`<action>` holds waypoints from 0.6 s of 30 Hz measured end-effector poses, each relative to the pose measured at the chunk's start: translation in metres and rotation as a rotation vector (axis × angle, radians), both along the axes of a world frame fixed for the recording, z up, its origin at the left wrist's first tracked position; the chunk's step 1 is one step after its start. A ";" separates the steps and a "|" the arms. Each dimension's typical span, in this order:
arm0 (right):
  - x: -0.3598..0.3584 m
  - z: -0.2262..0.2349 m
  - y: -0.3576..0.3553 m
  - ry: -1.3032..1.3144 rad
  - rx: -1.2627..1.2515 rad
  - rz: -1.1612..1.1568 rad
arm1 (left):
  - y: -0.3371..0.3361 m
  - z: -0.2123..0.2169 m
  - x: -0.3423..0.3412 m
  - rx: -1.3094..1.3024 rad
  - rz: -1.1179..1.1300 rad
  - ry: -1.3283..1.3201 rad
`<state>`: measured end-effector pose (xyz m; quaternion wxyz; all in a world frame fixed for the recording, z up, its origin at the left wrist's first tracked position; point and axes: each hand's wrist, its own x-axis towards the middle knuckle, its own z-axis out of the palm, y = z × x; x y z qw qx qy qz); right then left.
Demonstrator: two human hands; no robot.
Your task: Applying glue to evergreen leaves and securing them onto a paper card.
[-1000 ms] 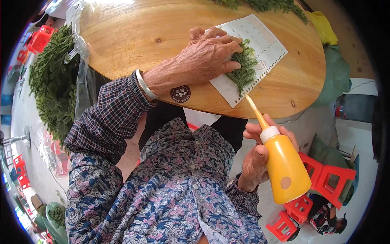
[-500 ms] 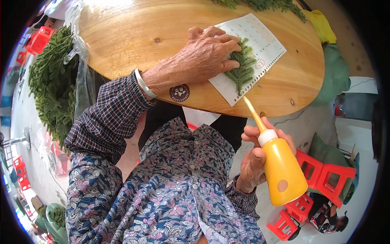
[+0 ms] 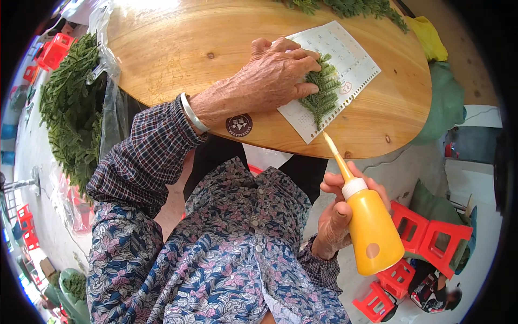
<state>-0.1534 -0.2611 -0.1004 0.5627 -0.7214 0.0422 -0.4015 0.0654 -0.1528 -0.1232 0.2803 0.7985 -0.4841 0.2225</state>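
Sprig (image 3: 327, 96) lies held under left hand (image 3: 278, 74), beyond right hand (image 3: 335, 222) (gripping a yellow bottle (image 3: 372, 224))

The yellow bottle (image 3: 373, 227) has drawn slightly back from the green sprig (image 3: 325, 97).

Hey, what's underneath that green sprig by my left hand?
Under the sprig lies a white printed sheet with a hole-punched edge, on the wooden table. Whatever the sprig and left hand cover on the sheet is hidden.
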 end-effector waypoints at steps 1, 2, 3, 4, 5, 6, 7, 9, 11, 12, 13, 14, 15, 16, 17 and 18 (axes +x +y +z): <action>0.000 0.000 0.000 -0.001 0.002 0.000 | 0.000 0.001 0.000 0.003 0.003 0.005; 0.000 0.000 0.000 -0.002 0.001 0.002 | 0.000 0.000 0.001 0.002 0.005 0.004; 0.000 0.001 0.000 -0.005 0.005 -0.004 | 0.000 -0.001 0.001 -0.009 0.003 -0.004; 0.001 0.001 0.000 -0.007 0.009 -0.010 | 0.000 -0.002 0.001 -0.019 0.002 -0.012; 0.001 0.001 0.001 -0.010 0.013 -0.015 | 0.000 -0.003 0.002 -0.030 0.001 -0.020; 0.001 0.002 0.001 -0.013 0.017 -0.020 | 0.001 -0.004 0.003 -0.041 0.000 -0.028; 0.002 0.002 0.000 -0.020 0.014 -0.016 | 0.000 -0.002 0.004 -0.044 0.004 -0.035; 0.000 0.002 -0.003 -0.009 0.021 -0.025 | 0.000 0.001 0.002 0.019 0.005 0.048; -0.001 0.001 -0.006 0.000 0.027 -0.036 | -0.002 0.003 -0.001 0.080 0.005 0.130; -0.001 0.001 -0.009 -0.015 0.024 -0.022 | -0.001 0.005 -0.002 0.076 0.020 0.116; -0.002 0.000 -0.013 -0.051 0.049 -0.003 | -0.001 0.003 -0.002 0.046 0.009 0.125; -0.001 -0.001 -0.018 -0.089 0.076 0.013 | -0.002 0.001 -0.002 0.018 -0.006 0.131; 0.001 -0.001 -0.023 -0.126 0.102 0.029 | -0.003 -0.002 -0.001 -0.010 -0.021 0.138; 0.005 -0.001 -0.028 -0.162 0.129 0.046 | -0.004 -0.003 0.000 -0.038 -0.037 0.144; 0.010 -0.001 -0.033 -0.176 0.129 0.050 | -0.006 -0.003 0.001 -0.038 -0.034 0.130; 0.018 0.000 -0.038 -0.175 0.160 0.042 | -0.007 -0.004 0.001 -0.041 -0.045 0.166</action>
